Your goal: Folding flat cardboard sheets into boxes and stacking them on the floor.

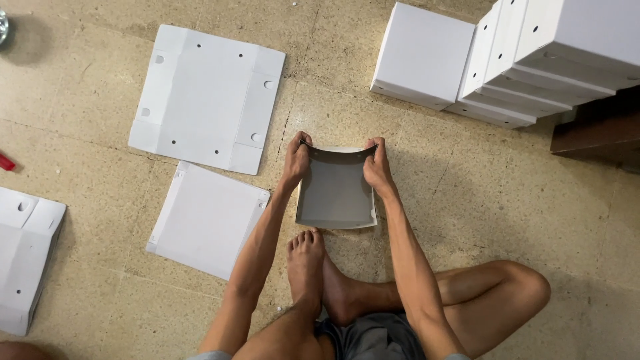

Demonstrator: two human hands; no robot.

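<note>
Left hand (295, 159) and right hand (377, 163) each pinch a far corner of the grey card panel (335, 193), bowed at 12 o'clock: light, bendable, likely creases; hold edges.

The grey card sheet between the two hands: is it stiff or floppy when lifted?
The grey card sheet is probably bendy: its far edge curves between the left hand and right hand. It looks thin, so likely light. It keeps its shape, so hardly limp.

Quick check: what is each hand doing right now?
Left hand: closed on the far left corner of the grey cardboard piece.
Right hand: closed on its far right corner.
</note>
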